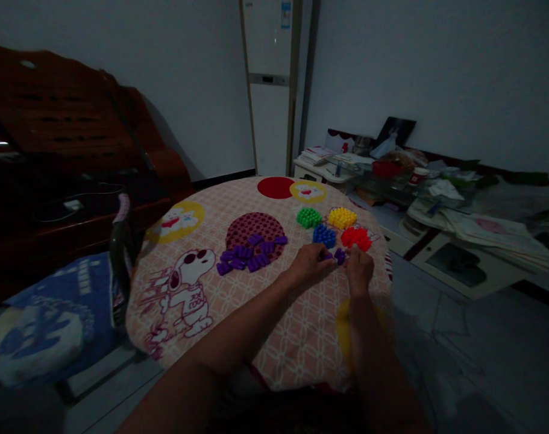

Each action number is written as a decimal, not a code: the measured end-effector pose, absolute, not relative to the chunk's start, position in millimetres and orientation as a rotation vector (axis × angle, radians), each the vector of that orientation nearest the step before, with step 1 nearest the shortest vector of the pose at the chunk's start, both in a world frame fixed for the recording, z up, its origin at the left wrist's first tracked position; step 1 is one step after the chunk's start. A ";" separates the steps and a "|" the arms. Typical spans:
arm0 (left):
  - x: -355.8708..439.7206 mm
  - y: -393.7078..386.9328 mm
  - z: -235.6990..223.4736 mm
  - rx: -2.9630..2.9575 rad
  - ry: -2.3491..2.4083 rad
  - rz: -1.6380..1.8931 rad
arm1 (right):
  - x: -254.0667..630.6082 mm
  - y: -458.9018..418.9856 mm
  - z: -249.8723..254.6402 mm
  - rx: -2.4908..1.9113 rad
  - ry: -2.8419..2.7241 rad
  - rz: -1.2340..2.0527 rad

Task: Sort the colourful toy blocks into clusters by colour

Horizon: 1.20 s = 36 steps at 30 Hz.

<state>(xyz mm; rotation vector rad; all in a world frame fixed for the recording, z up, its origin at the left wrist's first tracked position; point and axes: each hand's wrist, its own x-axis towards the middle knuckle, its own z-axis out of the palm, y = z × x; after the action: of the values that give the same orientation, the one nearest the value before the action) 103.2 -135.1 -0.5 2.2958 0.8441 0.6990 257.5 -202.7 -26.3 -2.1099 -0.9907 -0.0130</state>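
My left hand (pixel 311 263) is closed, its fingertips pinching a small purple plastic block (pixel 328 256) over the right part of the table. Facing it, my right hand (pixel 360 270) is curled, with thumb and fingertips against a little purple group of blocks (pixel 340 257); its exact grip is partly hidden. Just beyond the hands stand tight clusters of knobbed blocks: blue (pixel 323 236), red (pixel 356 238), green (pixel 309 217) and yellow (pixel 342 217). Left of my left hand lies a loose pile of purple blocks (pixel 258 260), several of them on their sides.
A patterned cloth covers the round table (pixel 274 337). A chair with a blue cover (pixel 66 319) stands at the left, near a wooden bench (pixel 66 114). At the right is a low cabinet (pixel 455 259) loaded with papers and bags. A tall white unit (pixel 270 120) stands behind.
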 end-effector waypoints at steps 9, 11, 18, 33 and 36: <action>139.9 -147.4 -23.4 2.120 0.925 0.828 | 260.0 -200.9 -24.9 -2.170 -1.006 0.035; 141.8 -145.4 -29.1 2.104 0.921 0.814 | 259.0 -200.3 -24.4 -2.227 -1.016 0.011; 143.8 -141.0 -35.1 2.164 0.849 0.783 | 257.0 -200.4 -21.2 -2.351 -1.082 -0.063; 136.8 -143.7 -26.7 2.217 0.848 0.806 | 260.7 -201.1 -24.9 -2.287 -1.076 -0.088; 122.7 -129.9 -12.3 2.290 0.882 0.845 | 263.2 -200.8 -29.5 -2.147 -1.034 -0.048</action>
<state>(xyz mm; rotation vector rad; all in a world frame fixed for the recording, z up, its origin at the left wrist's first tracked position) 122.7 -129.9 -12.3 2.2898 0.8822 0.8455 263.2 -200.8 -29.5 -2.1474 -1.0344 -0.0480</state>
